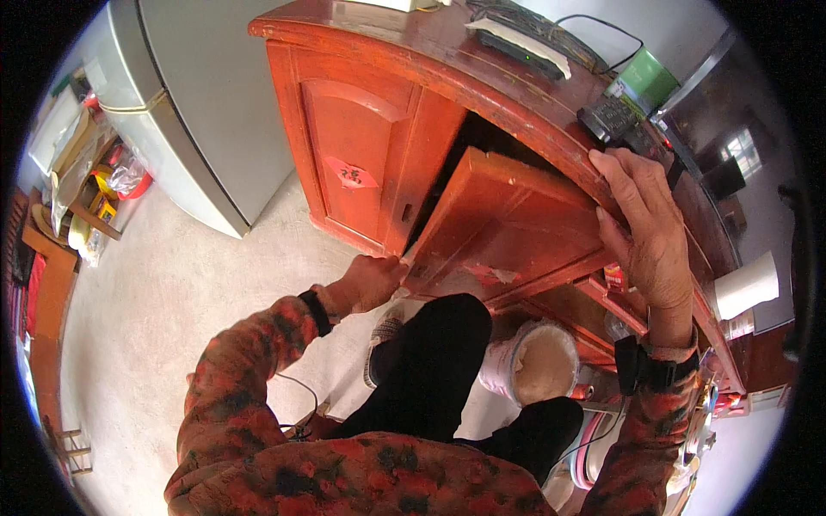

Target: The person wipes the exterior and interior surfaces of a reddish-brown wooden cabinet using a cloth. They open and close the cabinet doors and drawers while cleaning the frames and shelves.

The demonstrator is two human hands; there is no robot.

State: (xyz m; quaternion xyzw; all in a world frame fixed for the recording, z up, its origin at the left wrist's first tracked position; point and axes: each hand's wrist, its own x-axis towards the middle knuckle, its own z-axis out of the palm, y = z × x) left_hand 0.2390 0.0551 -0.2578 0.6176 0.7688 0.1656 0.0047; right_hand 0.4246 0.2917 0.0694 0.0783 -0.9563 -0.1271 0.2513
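My left hand (pixel 377 282) grips the lower free edge of a red wooden cabinet door (pixel 477 226), which stands ajar with a dark gap along its side and top. My right hand (pixel 652 226) rests at the front edge of the red wooden cabinet's top (pixel 548 122), fingertips over the rim, near the door's far upper corner. To the left is another cabinet door (pixel 348 168), closed, with a pink paper bearing a character. A remote control (pixel 606 119) and a green canister (pixel 645 80) lie beyond my right fingertips.
A bucket with pale brown contents (pixel 545 364) stands by my knees, near an open cabinet section (pixel 600 309). On the top are a black box with a green light (pixel 519 55), cables and a television (pixel 742 148). A grey refrigerator (pixel 206 97) stands left; a white roll (pixel 748 286) lies right.
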